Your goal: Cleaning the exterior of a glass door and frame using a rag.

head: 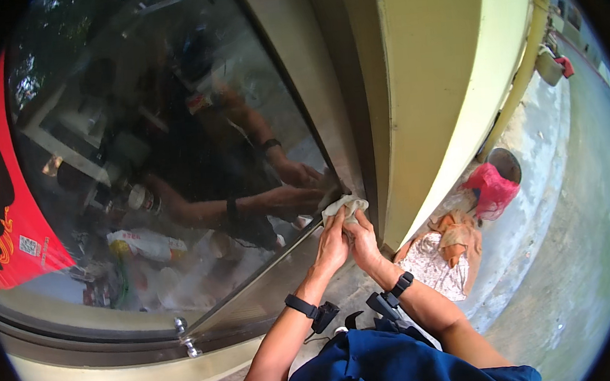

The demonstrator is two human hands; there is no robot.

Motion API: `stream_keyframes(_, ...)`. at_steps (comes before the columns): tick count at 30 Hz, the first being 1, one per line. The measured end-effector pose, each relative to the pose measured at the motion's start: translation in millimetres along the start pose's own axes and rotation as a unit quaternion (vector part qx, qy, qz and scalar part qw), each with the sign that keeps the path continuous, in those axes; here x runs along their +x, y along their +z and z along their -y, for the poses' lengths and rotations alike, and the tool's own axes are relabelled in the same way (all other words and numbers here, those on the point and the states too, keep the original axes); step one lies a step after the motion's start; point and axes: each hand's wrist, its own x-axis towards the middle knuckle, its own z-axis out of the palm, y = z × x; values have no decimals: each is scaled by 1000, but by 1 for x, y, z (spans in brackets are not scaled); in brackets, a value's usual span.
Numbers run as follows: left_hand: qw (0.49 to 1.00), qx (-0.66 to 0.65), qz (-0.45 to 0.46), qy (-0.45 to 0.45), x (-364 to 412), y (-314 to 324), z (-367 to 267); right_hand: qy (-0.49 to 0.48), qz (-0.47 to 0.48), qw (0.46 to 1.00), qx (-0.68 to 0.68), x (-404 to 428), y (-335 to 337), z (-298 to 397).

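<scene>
Both of my hands press a crumpled whitish cloth [345, 204] at the lower right corner of a dark glass pane [183, 146]. My left hand [334, 247] has its fingers on the cloth's left part. Close beside it, my right hand [364, 242] grips the cloth's right and lower part. The cloth touches the corner where the glass meets the brownish metal frame [285, 278]. Part of the cloth is hidden under my fingers. My arms and the cloth are mirrored in the glass. Each wrist wears a black strap with a small device.
A red poster [12, 224] covers the glass at left. Metal fittings [188, 339] stick out from the lower frame. A yellowish wall [430, 73] rises on my right. On the concrete floor are an orange cloth [458, 235] and a bucket [504, 164] with pink netting [490, 189].
</scene>
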Motion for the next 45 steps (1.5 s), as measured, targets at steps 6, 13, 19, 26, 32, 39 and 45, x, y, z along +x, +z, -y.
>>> stream_keyframes(6, 987, 5, -102, 126, 26, -53, -46, -249, 88, 919, -293, -30, 58, 65)
stream_keyframes(13, 986, -18, -98, 133, 37, -76, -53, -443, 118, 817, -350, -7, 66, 63)
stream_keyframes(19, 992, 85, 4, 91, 11, -20, 12, -351, 75, 891, -279, 0, 25, 10)
stream_keyframes(26, 993, 22, -24, 115, 19, -19, -40, -380, -5, 886, -266, -21, 30, 56)
stream_keyframes(32, 952, 63, -133, 267, 84, -67, -121, -593, -44, 748, -295, -21, 67, 162)
stream_keyframes(39, 979, -3, -32, 202, 81, -16, -60, -507, -31, 797, -325, 4, 25, 102)
stream_keyframes(45, 989, 48, 127, 51, 32, 35, 18, -369, -73, 868, -324, 8, -27, 0)
